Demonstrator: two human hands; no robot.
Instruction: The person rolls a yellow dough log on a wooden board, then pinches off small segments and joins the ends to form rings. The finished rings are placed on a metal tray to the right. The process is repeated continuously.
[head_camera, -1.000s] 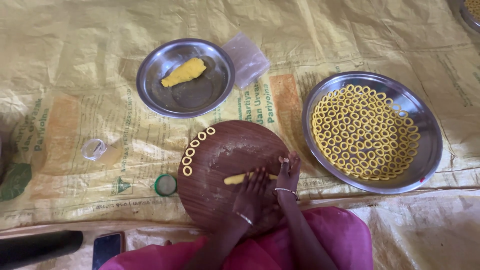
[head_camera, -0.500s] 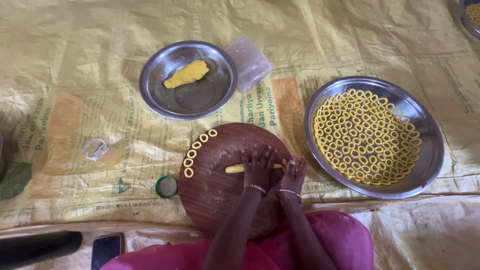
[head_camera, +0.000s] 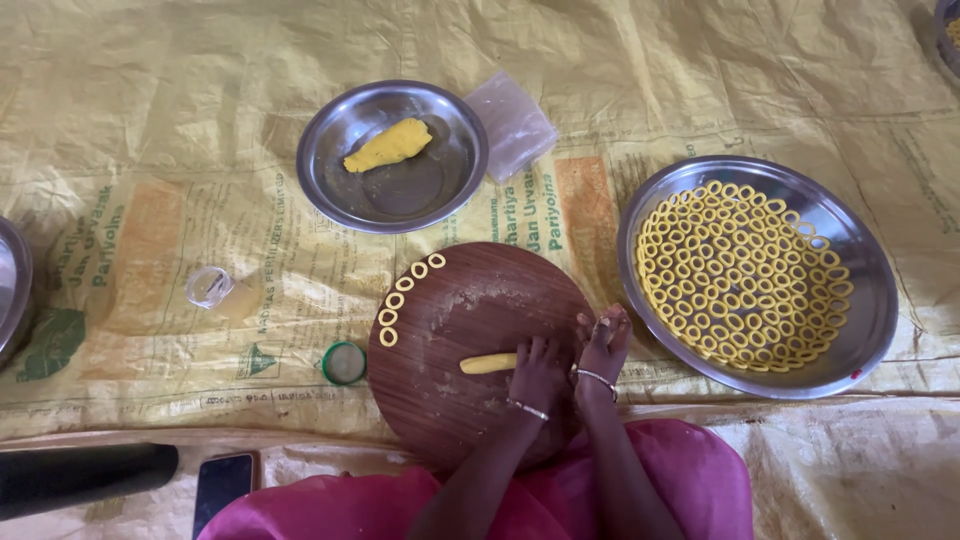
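Left hand (head_camera: 540, 372): palm down, fingers flat on the thin yellow dough roll (head_camera: 488, 363), which lies on the round dark wooden board (head_camera: 470, 300). Right hand (head_camera: 603, 338): just beside, fingers loosely curled, resting at the board's 3 o'clock edge. Small yellow dough rings (head_camera: 405, 284): arc along the board's 10 o'clock rim. Large steel plate (head_camera: 868, 300) of rings: 3 o'clock. Steel bowl (head_camera: 450, 190) with dough lump (head_camera: 388, 146): 12 o'clock.

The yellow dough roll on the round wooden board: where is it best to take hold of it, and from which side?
Probably its free left end. The yellow dough roll lies flat on the round wooden board; its right end is under the left hand, with the right hand beside it. Come from above on the left, pinching lightly across its thin width.
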